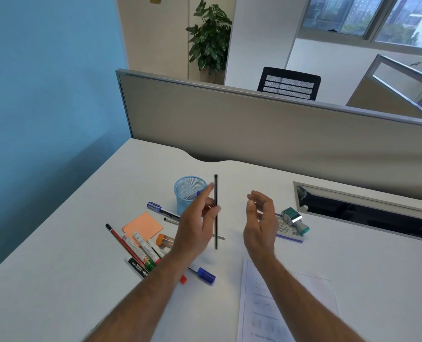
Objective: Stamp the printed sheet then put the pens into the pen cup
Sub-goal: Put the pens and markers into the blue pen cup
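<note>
Fingers [211, 208] of left hand [195, 228]: pinch a black pen [216, 193] upright, probably to drop it endwise into the cup [189, 193] just behind. Right hand [260, 218]: raised, loosely curled, empty. Sheet [286, 304] lies near bench [81, 255] edge; stamp [295, 219] right; markers [146, 253] left.
</note>
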Demonstrator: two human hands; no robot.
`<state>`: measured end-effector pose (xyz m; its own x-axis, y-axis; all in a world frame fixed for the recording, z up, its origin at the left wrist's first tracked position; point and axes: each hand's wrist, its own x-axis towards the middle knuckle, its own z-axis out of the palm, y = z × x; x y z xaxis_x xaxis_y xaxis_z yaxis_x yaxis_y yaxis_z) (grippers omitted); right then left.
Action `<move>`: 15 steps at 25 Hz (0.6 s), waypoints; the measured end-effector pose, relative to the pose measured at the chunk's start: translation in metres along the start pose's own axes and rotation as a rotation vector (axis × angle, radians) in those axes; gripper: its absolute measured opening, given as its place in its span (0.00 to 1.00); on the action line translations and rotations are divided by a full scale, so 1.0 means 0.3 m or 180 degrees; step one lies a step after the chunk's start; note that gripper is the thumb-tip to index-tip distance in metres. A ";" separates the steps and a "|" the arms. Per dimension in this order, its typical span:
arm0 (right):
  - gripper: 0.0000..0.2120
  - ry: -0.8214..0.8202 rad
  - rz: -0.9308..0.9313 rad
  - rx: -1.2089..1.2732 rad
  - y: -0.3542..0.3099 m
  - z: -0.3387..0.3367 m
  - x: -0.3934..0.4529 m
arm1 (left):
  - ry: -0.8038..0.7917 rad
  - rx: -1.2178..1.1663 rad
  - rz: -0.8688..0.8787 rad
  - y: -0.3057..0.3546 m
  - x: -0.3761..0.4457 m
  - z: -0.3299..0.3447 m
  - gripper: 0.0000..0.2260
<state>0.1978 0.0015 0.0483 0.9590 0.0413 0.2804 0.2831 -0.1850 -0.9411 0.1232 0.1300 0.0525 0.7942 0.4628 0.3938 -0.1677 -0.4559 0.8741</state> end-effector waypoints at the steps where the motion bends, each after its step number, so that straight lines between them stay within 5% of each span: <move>1: 0.07 -0.0051 -0.0032 0.0079 -0.002 -0.006 -0.009 | 0.0262 -0.0343 -0.0286 0.026 0.008 0.008 0.20; 5: 0.12 -0.0518 -0.0155 0.0628 -0.027 -0.023 -0.029 | 0.1116 -0.1774 -0.1300 0.074 0.047 0.026 0.26; 11: 0.06 -0.0803 -0.0430 0.0643 -0.101 -0.001 -0.012 | 0.1223 -0.3134 -0.1994 0.052 0.037 0.044 0.29; 15: 0.02 -0.0729 -0.0791 0.0470 -0.167 0.019 0.051 | 0.1350 -0.1991 -0.2056 -0.006 -0.004 0.039 0.10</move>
<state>0.1984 0.0170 0.0987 0.8340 0.2889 0.4700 0.4906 0.0014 -0.8714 0.1293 0.1215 0.0473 0.5875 0.7702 -0.2483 -0.1514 0.4060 0.9012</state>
